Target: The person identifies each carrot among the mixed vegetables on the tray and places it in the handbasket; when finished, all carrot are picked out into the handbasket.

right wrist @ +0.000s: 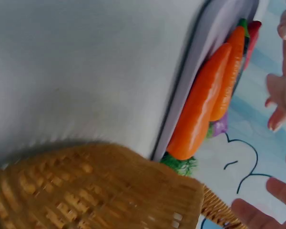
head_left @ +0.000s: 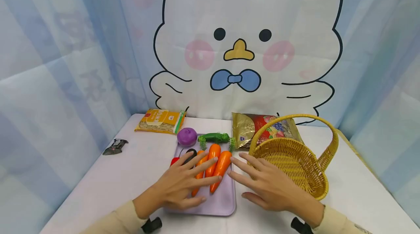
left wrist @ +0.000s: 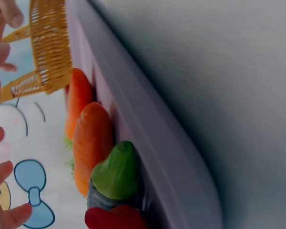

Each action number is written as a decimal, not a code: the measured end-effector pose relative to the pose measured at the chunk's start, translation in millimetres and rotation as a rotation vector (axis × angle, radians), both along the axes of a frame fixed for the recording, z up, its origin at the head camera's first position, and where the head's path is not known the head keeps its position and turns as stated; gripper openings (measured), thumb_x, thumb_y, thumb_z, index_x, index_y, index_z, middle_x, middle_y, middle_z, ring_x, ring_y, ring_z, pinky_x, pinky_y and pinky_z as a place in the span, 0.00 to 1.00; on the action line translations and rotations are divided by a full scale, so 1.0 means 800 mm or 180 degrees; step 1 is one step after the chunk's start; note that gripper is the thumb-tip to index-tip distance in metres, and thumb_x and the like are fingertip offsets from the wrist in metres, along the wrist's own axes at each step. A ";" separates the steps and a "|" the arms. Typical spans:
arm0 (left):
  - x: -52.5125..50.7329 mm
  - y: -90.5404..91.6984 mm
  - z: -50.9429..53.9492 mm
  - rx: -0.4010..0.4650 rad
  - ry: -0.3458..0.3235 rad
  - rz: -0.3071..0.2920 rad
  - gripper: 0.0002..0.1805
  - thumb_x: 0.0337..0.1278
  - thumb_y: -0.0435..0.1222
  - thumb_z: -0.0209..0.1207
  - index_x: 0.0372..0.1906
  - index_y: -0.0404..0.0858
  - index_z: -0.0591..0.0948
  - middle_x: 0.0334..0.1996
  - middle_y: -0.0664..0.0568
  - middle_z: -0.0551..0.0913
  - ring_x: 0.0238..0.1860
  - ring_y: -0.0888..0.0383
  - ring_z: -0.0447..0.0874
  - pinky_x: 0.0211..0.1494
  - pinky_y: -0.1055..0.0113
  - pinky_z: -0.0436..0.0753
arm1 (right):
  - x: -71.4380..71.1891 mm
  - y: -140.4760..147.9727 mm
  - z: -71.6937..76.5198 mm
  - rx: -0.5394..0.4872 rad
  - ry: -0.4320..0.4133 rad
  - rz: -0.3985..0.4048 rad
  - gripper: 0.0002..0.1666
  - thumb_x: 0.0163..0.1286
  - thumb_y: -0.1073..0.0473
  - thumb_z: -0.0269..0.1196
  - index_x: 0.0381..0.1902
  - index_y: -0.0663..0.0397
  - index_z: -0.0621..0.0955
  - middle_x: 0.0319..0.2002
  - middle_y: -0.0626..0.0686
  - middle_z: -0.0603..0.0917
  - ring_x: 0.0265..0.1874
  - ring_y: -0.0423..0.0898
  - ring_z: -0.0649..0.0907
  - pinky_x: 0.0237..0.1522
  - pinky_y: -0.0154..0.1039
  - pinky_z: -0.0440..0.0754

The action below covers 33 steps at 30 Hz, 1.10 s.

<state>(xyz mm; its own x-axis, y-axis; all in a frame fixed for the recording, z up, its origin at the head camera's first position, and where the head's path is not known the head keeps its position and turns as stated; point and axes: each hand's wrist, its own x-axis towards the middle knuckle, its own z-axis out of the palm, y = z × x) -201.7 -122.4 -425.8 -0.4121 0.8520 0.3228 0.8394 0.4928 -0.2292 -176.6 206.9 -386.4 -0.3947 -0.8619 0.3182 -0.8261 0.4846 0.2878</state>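
Note:
Fingers spread, my left hand (head_left: 183, 183) hovers over the left part of a lilac tray (head_left: 223, 205), partly covering orange carrots (head_left: 214, 153). My right hand (head_left: 272, 186), also spread, is between the tray and a yellow wicker basket (head_left: 288, 157), holding nothing. Around the carrots are a green pepper (head_left: 214, 137), a dark eggplant-like piece (head_left: 190, 155) and a red piece (head_left: 174, 160), partly hidden by the left hand. A purple onion (head_left: 187, 136) is at the tray's back left corner. The left wrist view shows carrots (left wrist: 93, 143) and a green piece (left wrist: 117, 174) inside the tray wall.
At the back left lies a yellow grain packet (head_left: 160, 120); a gold and red bag (head_left: 262, 128) lies behind the basket. A small black packet (head_left: 115, 147) is near the table's left edge. The basket's handle arches upward.

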 end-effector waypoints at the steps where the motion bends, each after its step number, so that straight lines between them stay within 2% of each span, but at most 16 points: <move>1: -0.001 0.001 -0.001 0.0028 -0.0027 0.0058 0.37 0.65 0.61 0.52 0.78 0.67 0.60 0.82 0.54 0.50 0.81 0.41 0.48 0.74 0.36 0.60 | -0.002 -0.004 -0.001 -0.0042 -0.0027 -0.0006 0.46 0.66 0.41 0.68 0.78 0.39 0.64 0.77 0.54 0.64 0.73 0.58 0.68 0.63 0.55 0.78; 5: -0.001 0.000 -0.003 0.0156 -0.0223 0.0388 0.36 0.64 0.62 0.53 0.77 0.67 0.62 0.81 0.53 0.56 0.81 0.44 0.49 0.74 0.36 0.60 | -0.008 -0.016 -0.007 -0.0265 -0.0127 0.0001 0.44 0.61 0.48 0.72 0.74 0.46 0.70 0.73 0.56 0.70 0.69 0.55 0.73 0.62 0.53 0.80; 9: 0.000 -0.005 -0.006 0.0348 -0.0504 0.0711 0.36 0.63 0.62 0.54 0.76 0.70 0.62 0.80 0.54 0.58 0.81 0.46 0.48 0.73 0.35 0.60 | -0.012 -0.025 -0.014 -0.0455 -0.0245 -0.0030 0.41 0.59 0.50 0.73 0.70 0.48 0.74 0.70 0.56 0.74 0.67 0.53 0.76 0.62 0.51 0.80; 17: -0.009 -0.020 -0.011 0.0766 -0.0795 0.1072 0.35 0.66 0.59 0.53 0.77 0.67 0.62 0.79 0.55 0.59 0.81 0.47 0.51 0.69 0.35 0.67 | -0.017 -0.041 -0.016 -0.0756 -0.0500 -0.0336 0.35 0.60 0.52 0.73 0.65 0.48 0.77 0.67 0.54 0.76 0.65 0.53 0.77 0.61 0.50 0.81; 23: -0.019 -0.034 -0.012 0.1029 -0.1136 0.1389 0.33 0.68 0.57 0.53 0.77 0.65 0.64 0.78 0.54 0.62 0.78 0.44 0.57 0.69 0.33 0.68 | -0.021 -0.048 -0.012 -0.0707 -0.0753 -0.0643 0.34 0.63 0.52 0.71 0.66 0.46 0.76 0.69 0.53 0.74 0.66 0.53 0.75 0.61 0.51 0.81; 26: -0.028 -0.043 -0.012 0.1263 -0.1257 0.1464 0.32 0.69 0.54 0.54 0.76 0.63 0.65 0.76 0.51 0.66 0.77 0.42 0.60 0.68 0.31 0.67 | -0.025 -0.051 -0.011 -0.0625 -0.0864 -0.0778 0.34 0.64 0.52 0.71 0.67 0.46 0.76 0.69 0.53 0.73 0.67 0.53 0.74 0.60 0.51 0.81; 30: -0.041 -0.056 -0.015 0.1542 -0.1394 0.1542 0.31 0.71 0.49 0.54 0.76 0.59 0.66 0.74 0.50 0.69 0.76 0.40 0.62 0.68 0.30 0.66 | -0.028 -0.056 -0.009 -0.0567 -0.1058 -0.0868 0.34 0.65 0.52 0.70 0.68 0.46 0.75 0.70 0.55 0.72 0.68 0.54 0.73 0.61 0.52 0.81; 33: -0.049 -0.065 -0.018 0.1684 -0.1577 0.1701 0.29 0.73 0.47 0.52 0.76 0.56 0.67 0.74 0.49 0.70 0.76 0.40 0.61 0.70 0.30 0.63 | -0.032 -0.062 -0.010 -0.0605 -0.1294 -0.0866 0.35 0.66 0.54 0.69 0.70 0.48 0.73 0.71 0.57 0.70 0.70 0.55 0.71 0.65 0.53 0.77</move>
